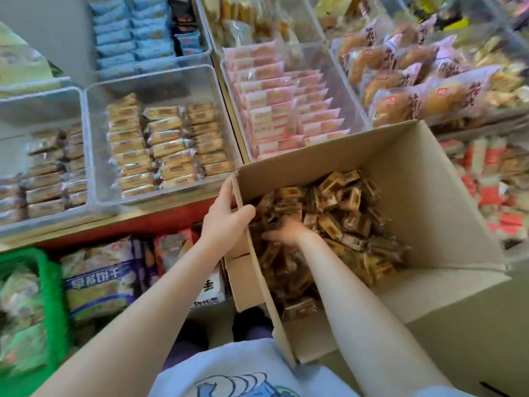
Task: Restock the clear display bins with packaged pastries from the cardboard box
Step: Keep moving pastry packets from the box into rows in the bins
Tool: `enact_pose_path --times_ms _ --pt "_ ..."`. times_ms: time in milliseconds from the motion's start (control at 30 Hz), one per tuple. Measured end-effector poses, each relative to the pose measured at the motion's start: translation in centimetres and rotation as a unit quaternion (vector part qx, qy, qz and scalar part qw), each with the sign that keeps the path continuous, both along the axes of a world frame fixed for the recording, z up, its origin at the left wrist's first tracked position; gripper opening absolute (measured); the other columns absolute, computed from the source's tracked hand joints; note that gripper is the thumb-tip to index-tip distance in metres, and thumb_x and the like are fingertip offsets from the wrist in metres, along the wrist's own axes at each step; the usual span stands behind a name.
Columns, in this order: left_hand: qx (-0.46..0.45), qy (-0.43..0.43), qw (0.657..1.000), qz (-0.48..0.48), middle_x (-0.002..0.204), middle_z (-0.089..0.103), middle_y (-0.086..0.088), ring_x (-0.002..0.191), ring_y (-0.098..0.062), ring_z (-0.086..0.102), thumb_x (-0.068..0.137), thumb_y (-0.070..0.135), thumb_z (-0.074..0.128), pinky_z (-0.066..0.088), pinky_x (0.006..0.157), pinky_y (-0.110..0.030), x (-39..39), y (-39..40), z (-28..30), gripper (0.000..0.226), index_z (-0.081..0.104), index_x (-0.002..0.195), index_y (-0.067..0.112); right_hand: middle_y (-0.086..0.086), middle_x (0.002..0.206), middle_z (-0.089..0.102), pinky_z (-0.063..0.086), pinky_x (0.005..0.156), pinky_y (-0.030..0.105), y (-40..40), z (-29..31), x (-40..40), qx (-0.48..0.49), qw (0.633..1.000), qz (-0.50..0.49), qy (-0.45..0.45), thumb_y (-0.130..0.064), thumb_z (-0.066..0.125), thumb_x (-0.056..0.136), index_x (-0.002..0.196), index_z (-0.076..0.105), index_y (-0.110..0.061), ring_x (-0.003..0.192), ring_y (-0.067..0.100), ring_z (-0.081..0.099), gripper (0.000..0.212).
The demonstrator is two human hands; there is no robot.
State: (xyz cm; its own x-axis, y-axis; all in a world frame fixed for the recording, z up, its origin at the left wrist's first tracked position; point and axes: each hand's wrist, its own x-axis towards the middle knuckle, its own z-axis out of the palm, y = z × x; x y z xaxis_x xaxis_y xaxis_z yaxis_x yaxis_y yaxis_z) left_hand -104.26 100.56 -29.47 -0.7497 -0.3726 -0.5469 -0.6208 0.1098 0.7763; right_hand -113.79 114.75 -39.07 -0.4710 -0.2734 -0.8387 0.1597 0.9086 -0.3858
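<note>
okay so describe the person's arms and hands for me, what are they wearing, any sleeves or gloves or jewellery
Both arms are bare from the bottom of the frame to the wrist, with no sleeves in view. The left hand and right hand have no gloves, and no watch, bracelet or ring shows. A light blue top with a blue printed graphic shows below.

The single head view looks forward and steeply down from the person's head, close over an open cardboard box (429,196) that fills the lower right of the frame, with both forearms entering from the bottom edge. The wide-angle lens bends the shelf edge (128,222) and the clear display bins (160,81) across the upper half, so they lean away toward the top corners. A green basket (48,270) sits near the lower left edge, below the shelf.
</note>
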Motion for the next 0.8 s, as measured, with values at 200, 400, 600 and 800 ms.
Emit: enact_pose_path --times_ms 200,400,600,800 --pt "0.003 0.002 1.0 0.004 0.113 0.067 0.01 0.092 -0.018 0.067 0.07 0.034 0.053 0.057 0.087 -0.048 -0.1 0.0 -0.1 0.075 0.038 0.143 0.048 0.008 0.136 0.057 0.052 0.094 0.035 0.1 -1.5 0.8 0.004 1.0 -0.018 0.023 -0.022 0.073 0.089 0.142 0.047 -0.016 0.119 0.027 0.058 0.059" --pt "0.053 0.02 0.998 0.005 0.128 0.06 0.008 0.111 -0.017 0.062 0.09 0.024 0.063 0.054 0.095 -0.044 -0.4 -0.1 -0.5 0.069 0.033 0.15 0.041 0.002 0.118 0.068 0.058 0.09 0.038 2.9 9.0 -2.2 -0.283 0.944 -0.169 0.009 -0.021 0.064 0.095 0.121 0.063 -0.022 0.107 0.021 0.067 0.026" --pt "0.118 0.139 0.97 0.159 0.123 0.066 0.001 0.116 -0.021 0.062 0.1 0.039 0.055 0.05 0.094 -0.038 1.6 -3.7 2.8 0.025 0.061 0.123 0.031 0.018 0.122 0.065 0.053 0.1 0.043 0.2 15.7 -0.7 -0.486 0.84 -0.242 -0.02 -0.004 0.06 0.095 0.128 0.056 -0.012 0.116 0.03 0.064 0.034" --pt "0.173 0.207 0.954 0.133 0.108 0.076 -0.002 0.097 -0.022 0.074 0.087 0.02 0.076 0.059 0.072 -0.029 6.4 -12.1 5.7 0.049 0.058 0.132 0.023 0.01 0.103 0.067 0.055 0.082 0.038 -9.8 16.6 4.2 -0.468 0.862 -0.192 -0.018 -0.012 0.064 0.094 0.111 0.062 -0.016 0.097 0.025 0.067 0.018"
